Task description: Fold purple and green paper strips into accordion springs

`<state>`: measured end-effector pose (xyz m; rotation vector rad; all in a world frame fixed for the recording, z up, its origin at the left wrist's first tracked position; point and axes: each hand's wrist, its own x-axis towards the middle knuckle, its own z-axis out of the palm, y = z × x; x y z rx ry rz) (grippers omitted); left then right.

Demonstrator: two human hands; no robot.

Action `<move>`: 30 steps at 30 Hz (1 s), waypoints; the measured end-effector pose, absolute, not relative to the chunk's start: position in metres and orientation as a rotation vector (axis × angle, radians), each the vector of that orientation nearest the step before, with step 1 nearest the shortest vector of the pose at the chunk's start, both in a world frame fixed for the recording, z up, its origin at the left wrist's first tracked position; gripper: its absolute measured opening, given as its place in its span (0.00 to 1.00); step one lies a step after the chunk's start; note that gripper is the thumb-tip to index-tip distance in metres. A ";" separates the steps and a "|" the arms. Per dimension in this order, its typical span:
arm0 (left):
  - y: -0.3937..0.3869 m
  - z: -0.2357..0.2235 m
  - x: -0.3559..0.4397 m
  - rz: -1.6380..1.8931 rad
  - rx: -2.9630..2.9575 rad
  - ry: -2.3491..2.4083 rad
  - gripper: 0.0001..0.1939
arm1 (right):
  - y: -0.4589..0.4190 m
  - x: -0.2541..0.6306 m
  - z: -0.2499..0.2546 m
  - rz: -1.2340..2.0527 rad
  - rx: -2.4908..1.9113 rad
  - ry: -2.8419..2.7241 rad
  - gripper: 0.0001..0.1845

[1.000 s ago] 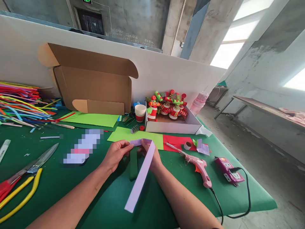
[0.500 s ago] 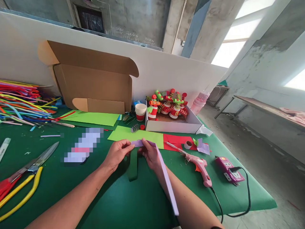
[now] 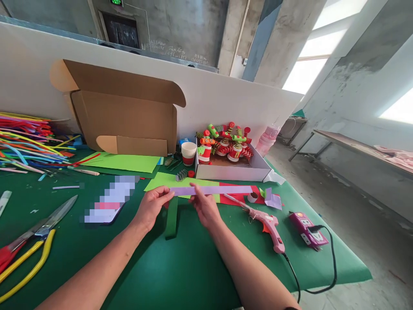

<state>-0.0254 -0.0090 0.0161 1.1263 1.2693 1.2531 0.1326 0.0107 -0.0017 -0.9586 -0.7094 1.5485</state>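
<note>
My left hand point(image 3: 151, 207) pinches the left end of a purple paper strip point(image 3: 226, 189), which stretches out to the right, almost level. From the same pinch a dark green paper strip point(image 3: 171, 218) hangs down toward the table; how the two strips meet is hidden by the fingertips. My right hand point(image 3: 206, 207) is closed on the purple strip a little way along, one digit in front of it and the others below or behind. Under the strip lie light green card point(image 3: 158, 182) and red card point(image 3: 232, 199).
A pink glue gun point(image 3: 266, 224) lies at right, its cord near a purple power socket point(image 3: 308, 230). Large scissors point(image 3: 45, 228) and a blurred-out phone point(image 3: 111, 200) lie at left. Behind stand paper cups point(image 3: 189, 153), a white box point(image 3: 226, 173) of paper figures and a cardboard box point(image 3: 125, 116).
The purple strip has swung from hanging down over my right forearm to lying straight out to the right. My left hand and the green strip have shifted slightly left.
</note>
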 end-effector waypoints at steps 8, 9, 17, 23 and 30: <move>-0.011 0.016 -0.022 1.265 1.152 1.251 0.17 | 0.010 0.129 -0.007 1.393 -1.084 -0.732 0.17; -0.009 0.015 -0.026 1.292 1.158 1.264 0.17 | 0.013 0.134 -0.006 1.382 -1.078 -0.719 0.17; 0.007 0.013 -0.057 1.412 1.060 1.311 0.18 | 0.040 0.182 0.009 1.216 -0.939 -0.570 0.19; 0.010 0.014 -0.062 1.426 0.976 1.305 0.19 | 0.051 0.217 0.023 0.988 -0.868 -0.319 0.18; 0.001 0.015 -0.037 1.381 0.807 1.173 0.20 | 0.029 0.159 0.010 1.437 -0.843 -0.616 0.22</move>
